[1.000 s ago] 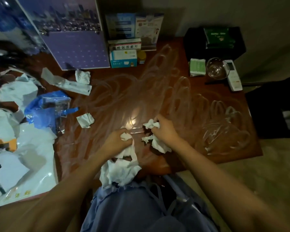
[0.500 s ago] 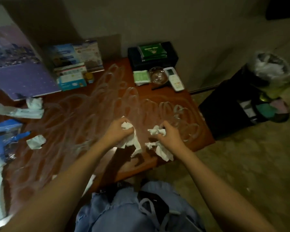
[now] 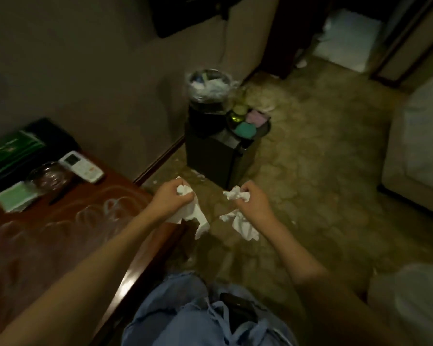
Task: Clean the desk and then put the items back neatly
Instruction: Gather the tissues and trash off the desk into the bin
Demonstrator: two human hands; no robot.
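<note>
- While both hands grip crumpled tissue, they hang over the floor, right of the tabletop (image 3: 60, 236) (streaked with wipe marks).
- Left hand (image 3: 169, 198) clutches one wad (image 3: 191, 211).
- Right hand (image 3: 253, 202) clutches another (image 3: 240, 217).
- Bin (image 3: 208, 96) stands far, by the wall.

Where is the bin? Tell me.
The bin stands upper centre in the head view, against the wall on a dark cabinet, beyond both hands and right of the desk.

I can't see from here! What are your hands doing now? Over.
Left hand grips tissue wad. Right hand grips another wad. Bin ahead, already heaped.
</note>
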